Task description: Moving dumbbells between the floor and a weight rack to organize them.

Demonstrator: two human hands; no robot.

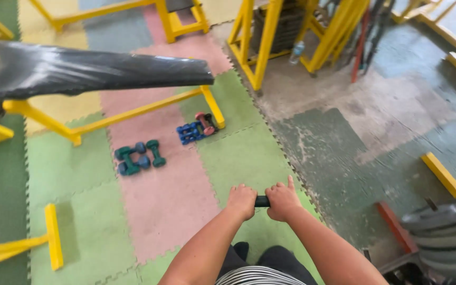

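Striped fabric (259,276), left hand (241,200), right hand (282,200) clasping smooth black bar (262,201)

Bare forearms, striped top, dark trousers

No labels, signs or screens show. The only package is a clear plastic bottle (297,51) standing far off, right of centre, on the floor between yellow frames (262,47).
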